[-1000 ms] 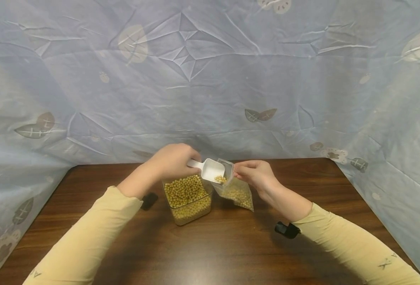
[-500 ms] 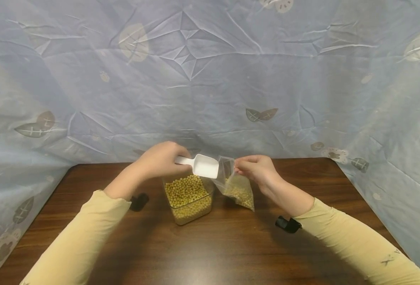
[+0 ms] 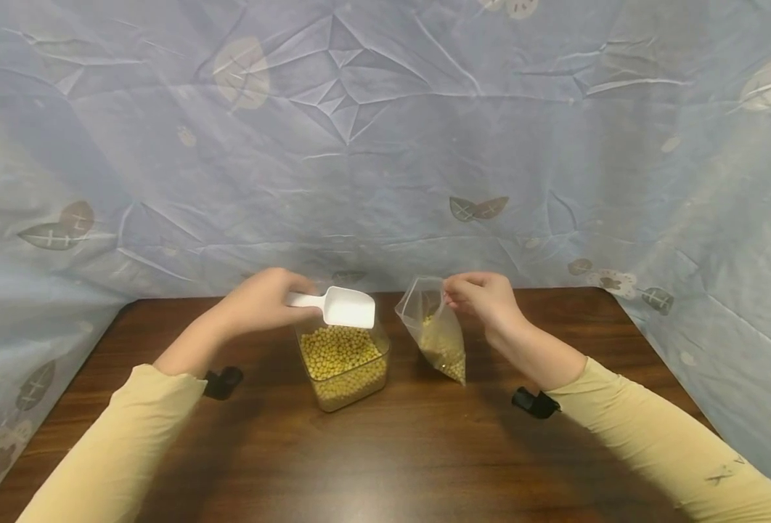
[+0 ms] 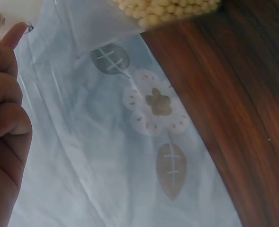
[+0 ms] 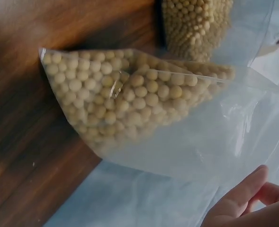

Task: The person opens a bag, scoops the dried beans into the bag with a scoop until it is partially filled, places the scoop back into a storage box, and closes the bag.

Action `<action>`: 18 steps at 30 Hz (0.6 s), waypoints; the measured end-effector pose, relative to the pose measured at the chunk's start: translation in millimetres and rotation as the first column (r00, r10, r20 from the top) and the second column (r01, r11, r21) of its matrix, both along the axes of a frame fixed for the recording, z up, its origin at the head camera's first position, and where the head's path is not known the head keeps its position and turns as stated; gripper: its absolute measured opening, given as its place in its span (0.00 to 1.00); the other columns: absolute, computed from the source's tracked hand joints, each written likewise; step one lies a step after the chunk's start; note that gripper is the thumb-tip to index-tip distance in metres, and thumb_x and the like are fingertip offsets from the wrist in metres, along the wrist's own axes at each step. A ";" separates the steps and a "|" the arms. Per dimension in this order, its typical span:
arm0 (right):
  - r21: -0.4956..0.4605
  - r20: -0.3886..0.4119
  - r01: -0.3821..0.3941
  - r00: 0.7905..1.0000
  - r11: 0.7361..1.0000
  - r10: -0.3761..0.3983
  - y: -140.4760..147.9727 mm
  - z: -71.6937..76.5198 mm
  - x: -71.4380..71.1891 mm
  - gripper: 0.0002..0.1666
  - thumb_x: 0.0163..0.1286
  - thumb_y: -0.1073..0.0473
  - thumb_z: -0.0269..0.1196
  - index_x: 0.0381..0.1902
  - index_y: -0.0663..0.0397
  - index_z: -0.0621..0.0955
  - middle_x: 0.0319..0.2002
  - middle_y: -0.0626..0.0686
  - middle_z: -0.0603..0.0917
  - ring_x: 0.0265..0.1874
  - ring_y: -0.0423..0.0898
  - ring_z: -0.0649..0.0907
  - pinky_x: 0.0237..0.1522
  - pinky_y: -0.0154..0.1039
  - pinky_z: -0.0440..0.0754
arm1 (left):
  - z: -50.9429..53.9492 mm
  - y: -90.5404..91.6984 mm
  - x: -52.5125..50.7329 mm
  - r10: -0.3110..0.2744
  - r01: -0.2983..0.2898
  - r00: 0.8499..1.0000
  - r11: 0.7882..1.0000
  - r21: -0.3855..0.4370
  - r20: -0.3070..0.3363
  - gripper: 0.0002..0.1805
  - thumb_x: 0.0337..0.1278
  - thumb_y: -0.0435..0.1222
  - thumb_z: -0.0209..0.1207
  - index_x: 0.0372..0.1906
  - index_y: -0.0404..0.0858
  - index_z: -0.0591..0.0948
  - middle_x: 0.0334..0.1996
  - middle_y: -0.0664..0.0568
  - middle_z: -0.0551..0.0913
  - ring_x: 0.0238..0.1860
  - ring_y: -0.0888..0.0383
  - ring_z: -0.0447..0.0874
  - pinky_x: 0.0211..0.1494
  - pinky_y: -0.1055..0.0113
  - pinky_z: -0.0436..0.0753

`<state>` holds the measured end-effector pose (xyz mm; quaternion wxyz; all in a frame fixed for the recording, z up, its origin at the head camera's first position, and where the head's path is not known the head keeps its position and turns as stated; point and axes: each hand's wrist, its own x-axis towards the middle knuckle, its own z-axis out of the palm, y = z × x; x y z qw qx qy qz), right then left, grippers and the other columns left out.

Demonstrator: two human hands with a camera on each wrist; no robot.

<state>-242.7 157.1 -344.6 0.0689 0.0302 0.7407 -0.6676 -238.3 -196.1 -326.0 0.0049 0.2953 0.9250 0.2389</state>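
My left hand (image 3: 264, 299) grips the handle of a small white scoop (image 3: 350, 308), which is held above the back of a clear box (image 3: 354, 396). The scoop shows no beans in it. Round yellowish soybeans (image 3: 336, 351) fill much of the box. To the right of it, my right hand (image 3: 488, 299) pinches the rim of a clear plastic bag (image 3: 439, 335) between thumb and fingers. The bag's mouth gapes toward the scoop. Beans (image 5: 139, 94) lie in its lower part, closely seen in the right wrist view, where its bottom corner points left.
Box and bag are toward the back of a dark brown wooden table (image 3: 385, 465). A pale blue cloth (image 3: 385, 145) with leaf and flower prints surrounds the back and sides. Black wrist devices (image 3: 534, 403) hang below both forearms.
The scoop tipped its last beans into the bag, then my left hand drew it left, away from the bag and over the box. My right hand has lifted the bag's rim slightly.
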 end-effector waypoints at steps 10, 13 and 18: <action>0.041 -0.088 0.023 0.996 0.999 -0.019 6.4 0.1 -1.6 0.16 0.75 0.68 0.60 0.52 0.81 0.82 0.27 0.40 0.88 0.28 0.33 0.88 0.44 0.31 0.90 | -7.0 -11.4 4.5 -0.038 0.038 0.999 0.999 -0.006 0.038 0.11 0.61 0.40 0.72 0.41 0.37 0.92 0.37 0.50 0.93 0.36 0.61 0.87 0.44 0.60 0.86; 0.031 -0.098 0.013 0.995 0.999 -0.010 8.8 -0.6 -3.1 0.17 0.75 0.70 0.61 0.52 0.84 0.80 0.26 0.42 0.88 0.28 0.33 0.89 0.42 0.29 0.89 | -7.4 -15.2 3.0 -0.061 0.061 0.998 0.998 -0.017 0.036 0.10 0.61 0.39 0.72 0.41 0.36 0.92 0.37 0.49 0.94 0.36 0.60 0.88 0.44 0.60 0.86; 0.014 -0.097 0.004 0.995 1.000 -0.003 12.5 -0.9 -3.5 0.16 0.75 0.71 0.61 0.52 0.84 0.80 0.26 0.42 0.88 0.29 0.33 0.89 0.43 0.30 0.89 | -3.0 -20.6 -2.2 -0.089 0.092 0.994 0.995 -0.047 0.056 0.10 0.60 0.39 0.74 0.41 0.36 0.92 0.37 0.49 0.93 0.36 0.59 0.88 0.44 0.60 0.86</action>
